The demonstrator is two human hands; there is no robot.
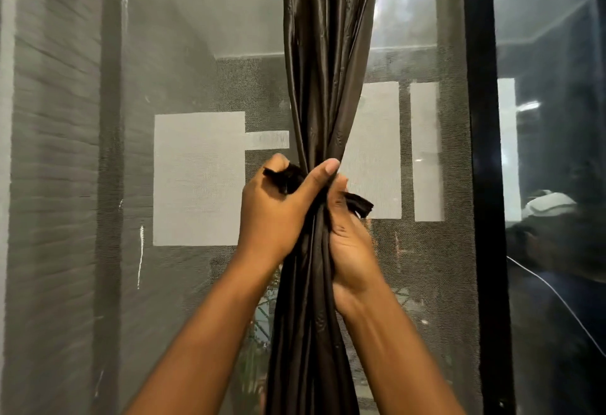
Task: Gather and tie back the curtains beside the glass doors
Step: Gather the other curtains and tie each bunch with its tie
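A dark brown satin curtain (323, 63) hangs gathered into a narrow bundle in front of a mesh-screened glass door (183, 54). My left hand (278, 211) grips the bundle from the left, thumb across the front, with one end of a dark tie-back strip (283, 177) sticking out of its fist. My right hand (349, 237) grips the bundle from the right just below, and the strip's other end (359, 204) pokes out by its fingers. The strip's middle is hidden behind the curtain and hands.
A black door frame (480, 152) runs vertically right of the curtain, with a reflective glass pane (557, 119) beyond it. Grey walls and pale panels show outside through the mesh.
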